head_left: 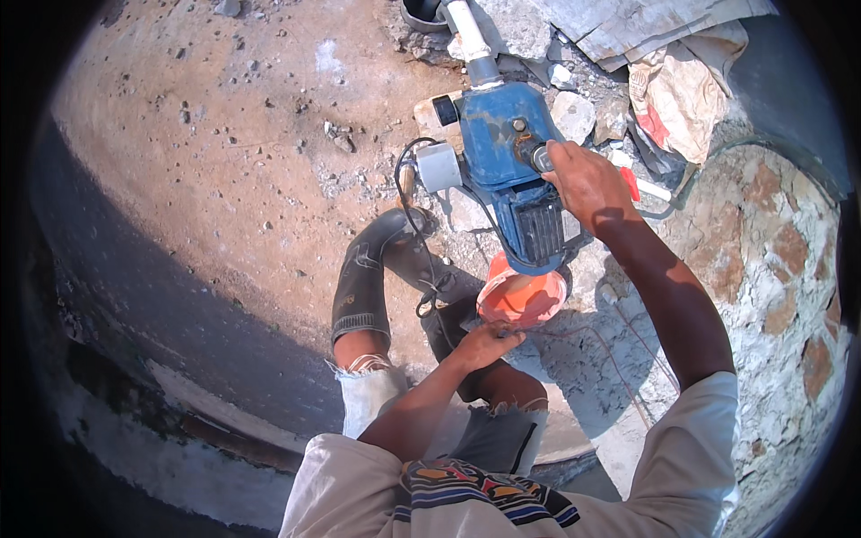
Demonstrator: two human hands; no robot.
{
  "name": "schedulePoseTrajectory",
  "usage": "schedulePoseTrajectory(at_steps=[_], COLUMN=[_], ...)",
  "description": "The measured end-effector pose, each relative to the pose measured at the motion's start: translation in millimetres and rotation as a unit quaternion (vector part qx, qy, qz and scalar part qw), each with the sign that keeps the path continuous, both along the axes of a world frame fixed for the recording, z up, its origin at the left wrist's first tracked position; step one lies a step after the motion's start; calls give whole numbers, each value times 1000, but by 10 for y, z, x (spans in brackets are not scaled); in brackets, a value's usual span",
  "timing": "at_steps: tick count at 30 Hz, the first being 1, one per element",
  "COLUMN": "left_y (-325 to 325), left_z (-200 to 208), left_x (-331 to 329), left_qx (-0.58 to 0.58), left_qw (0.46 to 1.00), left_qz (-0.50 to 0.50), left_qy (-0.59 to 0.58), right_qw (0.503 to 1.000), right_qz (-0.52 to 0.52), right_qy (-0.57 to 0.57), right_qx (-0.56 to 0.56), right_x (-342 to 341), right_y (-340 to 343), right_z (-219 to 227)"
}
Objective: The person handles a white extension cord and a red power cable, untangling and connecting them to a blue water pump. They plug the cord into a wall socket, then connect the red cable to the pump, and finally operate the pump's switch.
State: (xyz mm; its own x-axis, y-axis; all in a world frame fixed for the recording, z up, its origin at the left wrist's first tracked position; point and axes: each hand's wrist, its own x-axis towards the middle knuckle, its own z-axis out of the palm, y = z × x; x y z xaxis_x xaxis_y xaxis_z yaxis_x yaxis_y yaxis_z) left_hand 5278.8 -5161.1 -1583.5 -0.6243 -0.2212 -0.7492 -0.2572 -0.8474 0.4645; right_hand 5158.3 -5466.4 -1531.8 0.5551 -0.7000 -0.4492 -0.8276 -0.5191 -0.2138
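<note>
A blue electric water pump [507, 134] stands on the rubble ahead of me. From its right side juts a short grey pipe fitting [541, 158]. The fingers of my right hand [587, 186] are closed round the end of that fitting. Below the motor end of the pump is an orange bucket [539, 316], tilted, with its mouth showing. My left hand [487, 346] grips the near rim of this bucket; some of its fingers are hidden underneath. A grey box [439, 168] with a black cable [401, 184] is fixed to the pump's left side.
A white pipe [467, 31] rises from the pump's far end. A red-handled valve [630, 184] on white pipe lies beyond my right wrist. Broken stones [572, 117] and a torn sack [686, 90] are at the far right. A rough stone wall [762, 269] borders my right side.
</note>
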Motion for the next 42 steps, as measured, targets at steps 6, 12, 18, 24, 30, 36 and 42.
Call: schedulePoseTrajectory(at_steps=[6,12,18,24,30,36,42], left_y=[37,81,31,-3,40,98,44], left_z=[-47,-24,-18,-32,-155,-150,-15], left_x=[-26,-46,-7,-32,-46,-146,-333], left_qx=[15,16,-16,33,-7,-37,-17], left_qw=[1000,1000,1000,999,998,998,996], left_qz=[4,11,-12,-36,9,-16,-73], left_qy=[10,8,-6,22,-59,-49,-56], right_qw=[992,965,994,996,971,902,854], right_qz=[23,223,106,-56,-204,-408,-270], right_qy=[123,134,16,1,-11,139,430], right_qx=[0,-24,-33,-70,-127,32,-110], right_x=[165,139,116,19,75,-1406,-3270], right_y=[-40,-245,-164,76,395,2322,3443], right_z=[58,84,31,-25,-21,-7,-495])
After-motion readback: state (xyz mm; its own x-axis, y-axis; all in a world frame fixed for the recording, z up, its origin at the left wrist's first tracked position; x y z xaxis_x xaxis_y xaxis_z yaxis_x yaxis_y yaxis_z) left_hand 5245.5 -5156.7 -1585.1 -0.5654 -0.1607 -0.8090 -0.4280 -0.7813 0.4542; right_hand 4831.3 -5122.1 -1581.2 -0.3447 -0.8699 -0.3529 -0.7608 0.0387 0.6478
